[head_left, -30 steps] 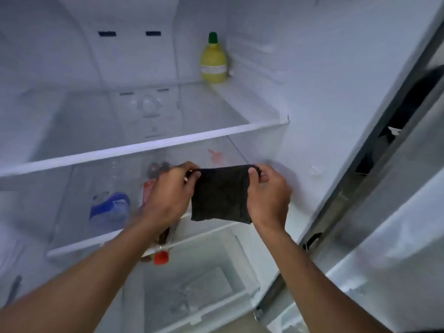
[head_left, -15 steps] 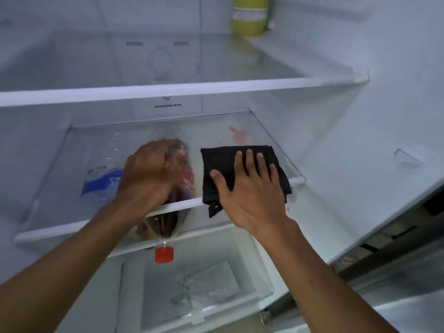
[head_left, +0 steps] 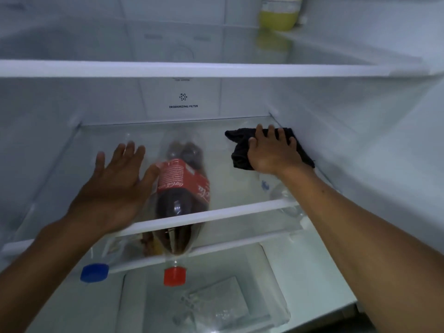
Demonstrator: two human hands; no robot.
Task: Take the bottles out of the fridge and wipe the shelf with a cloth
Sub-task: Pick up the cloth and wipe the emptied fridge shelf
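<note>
Head view: looks into an open fridge, at the glass shelf [head_left: 240, 188] in the middle of the frame.
Right hand [head_left: 271, 152]: lies flat, palm down, at the back right corner of the shelf, near the right wall.
Right grip: fingers spread and pressed onto a black cloth [head_left: 240, 152]; it pins the cloth to the glass and is not closed around it.
Cloth: crumpled, dark, showing on both sides of the hand, on the shelf just beside the fridge wall.
Left hand [head_left: 117, 186]: open, fingers splayed, palm down over the left part of the shelf.
Left grip: holds nothing; the thumb sits at the side of the cola bottle's label, and I cannot tell whether it touches.
Cola bottle [head_left: 182, 188]: lies on its side on the shelf, red label up, its neck and red cap [head_left: 174, 276] sticking out past the front rim.
Blue cap [head_left: 94, 272]: belongs to a clear bottle lying under the left forearm, mostly hidden.
Yellow bottle [head_left: 278, 13]: stands on the upper shelf [head_left: 168, 69], at the back right.
Drawer [head_left: 276, 284]: clear, below the shelf.
</note>
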